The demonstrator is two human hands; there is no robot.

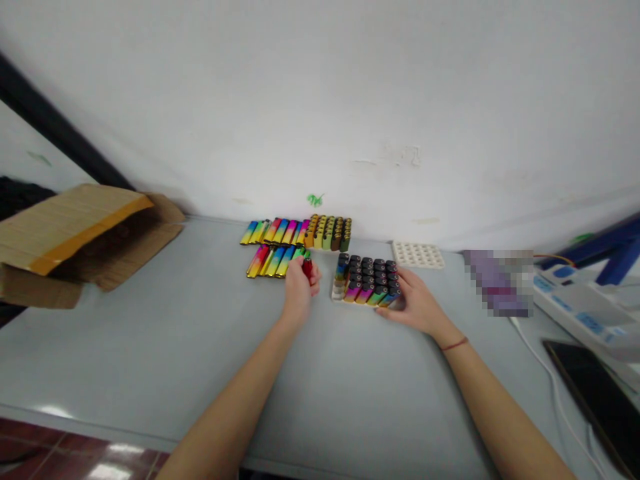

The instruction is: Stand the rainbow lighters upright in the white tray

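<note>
My left hand [301,283] is closed around a red lighter [307,265], whose upper end shows above the fingers. Beside it lies a front row of shiny rainbow-coloured lighters [273,261] on their sides. My right hand [413,303] grips the right side of a white tray [338,291], thumb at the front corner and fingers along the side. Black-topped lighters [370,277] stand upright in rows in this tray. Several slots in its left column, towards the front, hold no lighter.
Behind are another rainbow row [280,231] and a block of gold-ended lighters [329,232]. A white holed tray [418,255] lies near the wall. An opened cardboard box [85,230] is at left. A power strip [585,310], cable and phone [595,400] lie at right.
</note>
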